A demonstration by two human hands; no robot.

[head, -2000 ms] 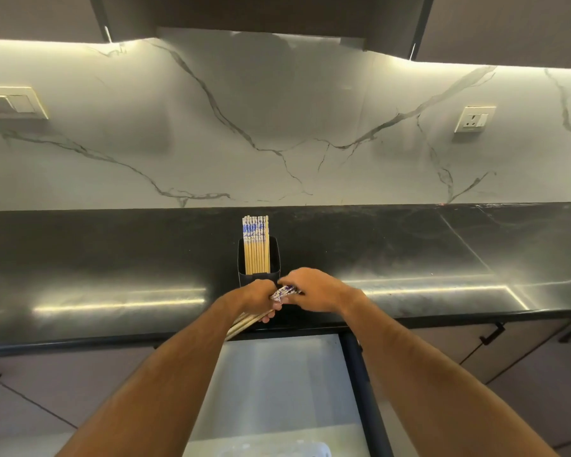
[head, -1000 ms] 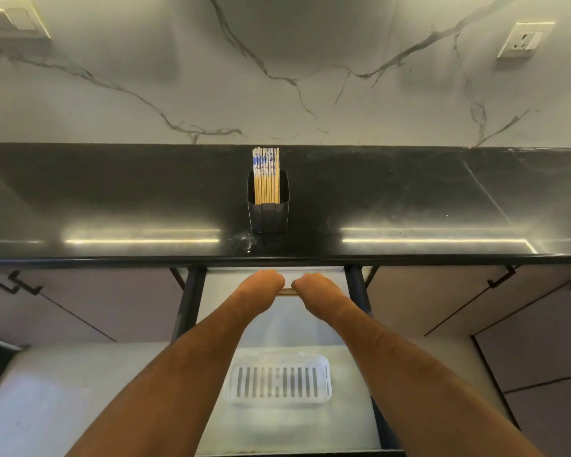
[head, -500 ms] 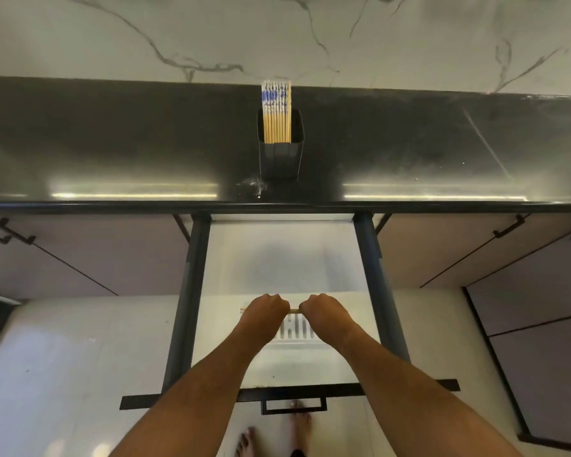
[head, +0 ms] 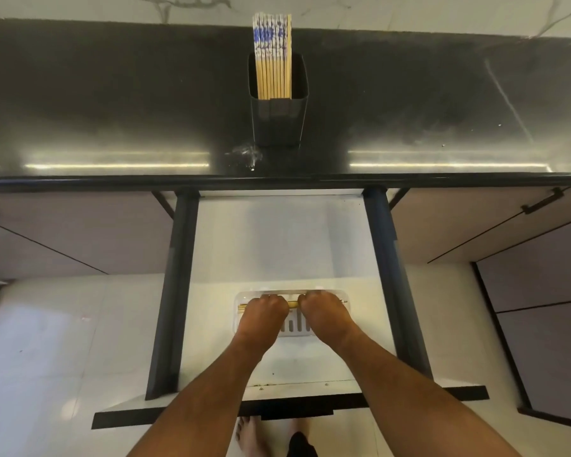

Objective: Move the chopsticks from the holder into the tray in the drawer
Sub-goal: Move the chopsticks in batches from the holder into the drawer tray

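Observation:
A black holder [head: 279, 125] stands on the dark countertop with several bamboo chopsticks [head: 272, 57] upright in it, blue-and-white tops up. Below, the drawer [head: 277, 245] is pulled out, and a white slotted tray [head: 295, 326] lies on its floor near the front. My left hand [head: 262, 313] and my right hand [head: 322, 311] are side by side over the tray, both closed on a bundle of chopsticks [head: 292, 304] held crosswise, low in the tray. The bundle's ends stick out past each fist. My hands hide most of the tray.
Black drawer rails [head: 175, 291] run along both sides, and the drawer front [head: 277, 409] is nearest me. Closed cabinet doors with black handles [head: 541, 201] flank the drawer. The countertop edge [head: 277, 181] overhangs the drawer's back. My bare feet [head: 248, 437] stand on the white floor.
Both hands carried the bundle of chopsticks from the countertop beside the holder down over the open drawer and lowered it into the tray. The camera tilted downward.

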